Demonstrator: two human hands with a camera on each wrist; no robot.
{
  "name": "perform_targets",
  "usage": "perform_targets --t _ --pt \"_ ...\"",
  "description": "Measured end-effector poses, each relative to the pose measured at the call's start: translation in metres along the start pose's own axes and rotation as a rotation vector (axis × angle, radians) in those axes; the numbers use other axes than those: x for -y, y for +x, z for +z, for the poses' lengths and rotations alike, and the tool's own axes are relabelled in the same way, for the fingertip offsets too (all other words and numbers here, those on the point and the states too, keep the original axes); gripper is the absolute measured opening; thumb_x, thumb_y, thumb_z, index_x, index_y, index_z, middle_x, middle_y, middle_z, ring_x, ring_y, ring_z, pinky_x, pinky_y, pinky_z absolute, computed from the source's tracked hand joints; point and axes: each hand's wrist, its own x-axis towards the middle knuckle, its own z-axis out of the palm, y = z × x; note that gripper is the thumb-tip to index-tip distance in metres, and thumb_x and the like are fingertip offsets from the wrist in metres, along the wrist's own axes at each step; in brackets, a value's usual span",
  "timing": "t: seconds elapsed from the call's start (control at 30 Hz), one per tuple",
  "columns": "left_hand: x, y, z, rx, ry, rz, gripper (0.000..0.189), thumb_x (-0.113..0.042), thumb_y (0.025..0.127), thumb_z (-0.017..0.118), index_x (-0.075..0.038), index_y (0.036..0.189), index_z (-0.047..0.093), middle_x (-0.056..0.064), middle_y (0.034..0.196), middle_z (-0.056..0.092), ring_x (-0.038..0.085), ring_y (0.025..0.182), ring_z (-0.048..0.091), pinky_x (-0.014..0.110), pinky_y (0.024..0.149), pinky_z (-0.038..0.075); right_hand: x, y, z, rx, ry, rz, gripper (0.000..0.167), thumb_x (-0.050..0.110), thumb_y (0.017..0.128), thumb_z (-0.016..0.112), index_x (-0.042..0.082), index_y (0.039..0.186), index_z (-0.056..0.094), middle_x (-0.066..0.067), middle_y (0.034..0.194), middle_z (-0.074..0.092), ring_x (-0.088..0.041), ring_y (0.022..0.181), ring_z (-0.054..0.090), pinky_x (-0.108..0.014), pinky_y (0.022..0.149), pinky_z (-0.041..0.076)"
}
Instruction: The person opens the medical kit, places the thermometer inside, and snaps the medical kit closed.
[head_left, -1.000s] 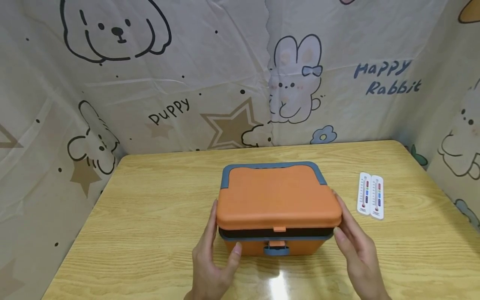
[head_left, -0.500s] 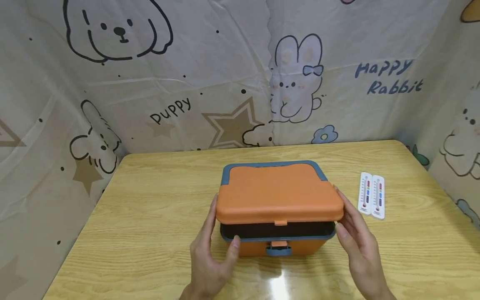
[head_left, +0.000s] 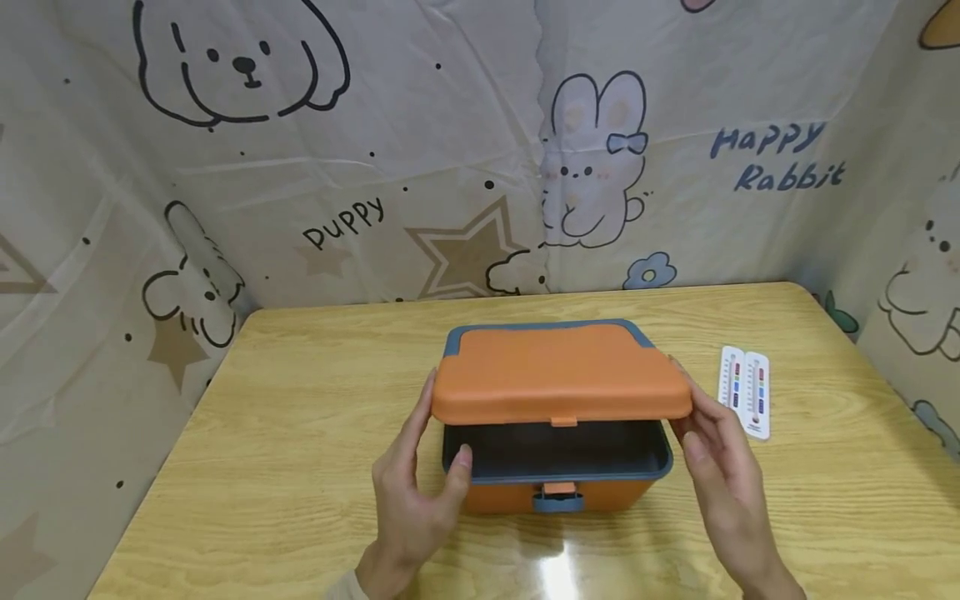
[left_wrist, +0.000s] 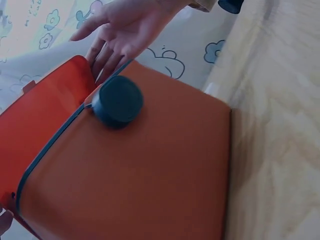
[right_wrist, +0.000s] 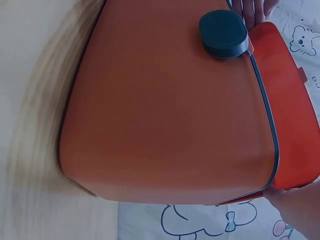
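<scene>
Head view: orange box (head_left: pixel 558 467) sits mid-tabletop (head_left: pixel 300 400), long axis running 9-to-3 o'clock, latch side toward the person at 6. Lid (head_left: pixel 558 375) is tilted up at the front, hinged along the back edge at 12; dark interior shows w/ nothing visible inside.

Left hand (head_left: pixel 416 492) is at the box's 8 o'clock corner, fingers straight up along the lid's left end, thumb resting on the blue rim. Right hand (head_left: pixel 716 479) mirrors it at 4 o'clock, fingers extended against the lid's right end, thumb under the edge. Neither wraps round anything; both about equally near. Palms face each other, wrists low by the tabletop.

Left wrist view shows fingers spread by the round blue pivot cap (left_wrist: pixel 117 100).

Thermometer card (head_left: pixel 744 390) lies at 3 o'clock, apart from the box, nearer the right hand.
</scene>
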Motion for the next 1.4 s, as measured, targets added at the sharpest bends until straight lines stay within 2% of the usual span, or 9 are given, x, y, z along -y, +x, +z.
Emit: perform_targets --t 0.17,0.3,0.43,0.6,0.73,1.13,1.4 --pt "0.003 0.012 -0.001 0.014 -0.016 -0.012 0.061 -0.003 0.082 0.059 0.012 0.138 0.043 0.025 0.136 0.052 0.032 0.125 0.052 0.035 0.104 0.042 -0.002 0.011 -0.001 0.025 0.028 -0.076 0.049 -0.011 0.098 0.027 -0.013 0.146 0.022 -0.024 0.153 0.028 -0.025 0.140 0.034 -0.024 0.110 0.031" --pt "0.006 0.019 -0.002 0.002 -0.039 -0.025 0.058 -0.005 0.084 0.058 0.010 0.138 0.044 0.021 0.137 0.053 0.031 0.126 0.051 0.036 0.104 0.041 -0.002 0.018 0.000 0.035 0.027 -0.091 0.050 -0.011 0.098 0.028 -0.011 0.148 0.022 -0.023 0.153 0.029 -0.024 0.140 0.034 -0.024 0.110 0.031" --pt "0.009 0.023 -0.003 -0.005 -0.016 -0.030 0.059 -0.003 0.082 0.058 0.009 0.138 0.046 0.020 0.135 0.054 0.031 0.125 0.051 0.036 0.103 0.042 -0.002 0.023 -0.001 0.046 0.031 -0.102 0.051 -0.010 0.098 0.028 -0.011 0.148 0.021 -0.023 0.152 0.030 -0.024 0.140 0.034 -0.023 0.110 0.030" --pt "0.011 0.025 -0.003 0.017 0.013 -0.062 0.062 0.001 0.079 0.059 0.006 0.140 0.045 0.019 0.136 0.054 0.029 0.126 0.051 0.035 0.104 0.042 0.000 0.027 -0.005 0.044 0.011 -0.069 0.051 -0.007 0.099 0.029 -0.007 0.149 0.022 -0.021 0.152 0.031 -0.023 0.140 0.033 -0.022 0.110 0.030" --pt "0.012 0.027 -0.003 0.028 0.024 -0.062 0.064 0.001 0.079 0.059 0.006 0.140 0.044 0.018 0.137 0.053 0.030 0.127 0.050 0.035 0.104 0.041 0.002 0.029 -0.006 0.044 -0.012 -0.035 0.051 -0.004 0.100 0.030 -0.004 0.151 0.023 -0.020 0.154 0.029 -0.022 0.141 0.032 -0.022 0.110 0.030" --pt "0.017 0.032 -0.004 0.062 0.057 -0.058 0.067 0.000 0.081 0.060 0.005 0.144 0.040 0.018 0.140 0.050 0.032 0.127 0.049 0.036 0.105 0.040 0.000 0.042 -0.008 0.068 -0.066 -0.089 0.052 -0.004 0.099 0.031 -0.003 0.151 0.024 -0.021 0.154 0.028 -0.024 0.142 0.029 -0.023 0.111 0.030" --pt "0.022 0.036 -0.004 0.082 0.073 -0.052 0.072 -0.003 0.079 0.063 0.003 0.146 0.037 0.017 0.142 0.049 0.034 0.125 0.051 0.037 0.105 0.041 0.000 0.048 -0.007 0.073 -0.089 -0.044 0.053 0.000 0.101 0.032 0.004 0.153 0.023 -0.018 0.157 0.023 -0.025 0.145 0.023 -0.023 0.112 0.028"
